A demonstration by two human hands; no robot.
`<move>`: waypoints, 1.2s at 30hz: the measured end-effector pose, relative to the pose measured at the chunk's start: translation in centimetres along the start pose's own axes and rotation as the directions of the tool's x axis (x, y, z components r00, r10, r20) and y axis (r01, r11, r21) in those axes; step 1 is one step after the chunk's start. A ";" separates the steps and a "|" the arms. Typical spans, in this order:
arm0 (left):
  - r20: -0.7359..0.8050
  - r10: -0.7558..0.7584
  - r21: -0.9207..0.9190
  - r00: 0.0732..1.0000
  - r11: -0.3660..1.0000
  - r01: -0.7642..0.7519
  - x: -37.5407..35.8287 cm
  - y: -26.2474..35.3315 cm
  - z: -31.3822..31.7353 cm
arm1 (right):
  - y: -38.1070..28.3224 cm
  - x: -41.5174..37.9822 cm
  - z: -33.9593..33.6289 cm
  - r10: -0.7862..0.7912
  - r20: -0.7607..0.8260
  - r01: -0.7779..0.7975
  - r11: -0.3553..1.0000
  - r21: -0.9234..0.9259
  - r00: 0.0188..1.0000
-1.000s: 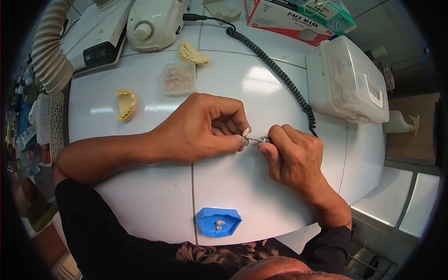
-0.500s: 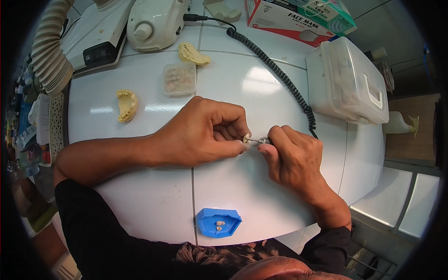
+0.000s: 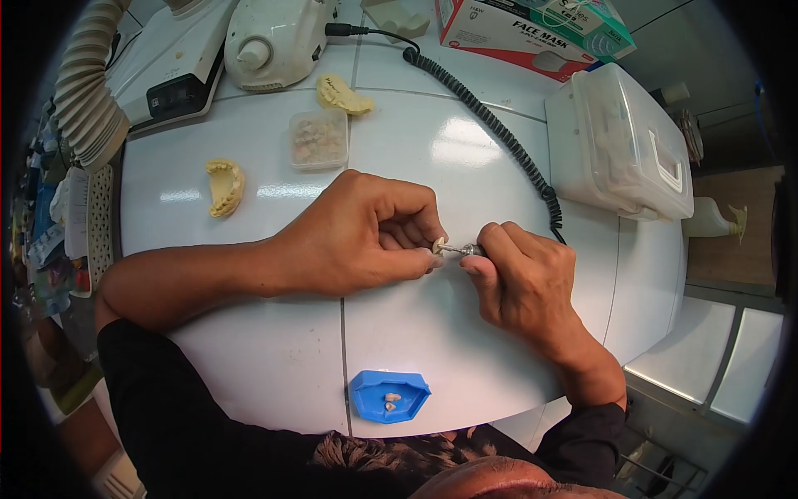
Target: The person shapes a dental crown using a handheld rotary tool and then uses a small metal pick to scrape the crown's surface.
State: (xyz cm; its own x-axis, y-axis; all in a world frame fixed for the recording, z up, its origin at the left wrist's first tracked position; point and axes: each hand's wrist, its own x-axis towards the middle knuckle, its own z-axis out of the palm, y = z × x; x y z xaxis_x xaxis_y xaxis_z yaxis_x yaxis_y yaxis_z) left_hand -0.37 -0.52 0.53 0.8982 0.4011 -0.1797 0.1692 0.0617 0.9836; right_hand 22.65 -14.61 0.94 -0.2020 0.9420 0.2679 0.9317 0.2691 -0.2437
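Observation:
My left hand [image 3: 357,233] pinches a small tooth-coloured dental piece [image 3: 437,246] between thumb and index finger. Wrapped in the fingers of my right hand [image 3: 532,279] is a rotary handpiece [image 3: 470,249], its thin metal bit pointing left, right at the piece. Most of the handpiece body is hidden by the hand. Below the hands, near the table's front edge, a blue tray [image 3: 362,407] holds small tooth-like pieces [image 3: 391,398]. A yellow dental cast [image 3: 224,190] lies left of the left hand.
Behind the hands are a clear box [image 3: 320,163] of small pieces and another yellow cast [image 3: 342,96]. A white control unit [image 3: 268,41] feeds a coiled black cord [image 3: 490,125]. A lidded box [image 3: 619,141] stands right, a face mask box [image 3: 507,37] farther back, a ribbed hose [image 3: 87,83] at left.

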 end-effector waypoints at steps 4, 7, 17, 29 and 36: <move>-0.006 0.000 0.002 1.000 1.000 0.000 0.0 -0.3 0.1 | -0.1 0.1 -0.1 0.021 0.005 -0.021 1.000 0.002 1.000; -0.005 0.012 0.018 1.000 1.000 -0.012 0.0 -0.3 0.0 | -0.1 0.1 -0.1 -0.003 0.013 0.003 1.000 -0.006 1.000; -0.010 0.051 0.078 0.999 0.996 -0.050 -0.1 -0.4 0.0 | -0.1 0.4 -0.8 0.000 0.082 -0.001 1.000 0.007 0.997; -0.018 0.054 0.147 0.998 0.988 -0.051 -0.1 -0.1 0.1 | -0.1 0.5 -0.9 -0.011 0.110 0.010 1.000 0.008 0.994; 0.046 -0.012 0.024 0.999 1.000 0.011 0.0 0.0 0.0 | 0.6 0.1 -0.8 -0.027 0.056 0.024 0.998 0.066 0.998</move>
State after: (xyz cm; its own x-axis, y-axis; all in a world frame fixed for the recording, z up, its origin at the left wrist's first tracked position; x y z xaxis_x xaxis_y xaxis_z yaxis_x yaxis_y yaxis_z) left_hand -0.39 -0.48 0.53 0.9138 0.3578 -0.1923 0.1890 0.0445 0.9810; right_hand 23.43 -14.49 1.62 -0.2441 0.9441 0.2214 0.9049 0.3039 -0.2981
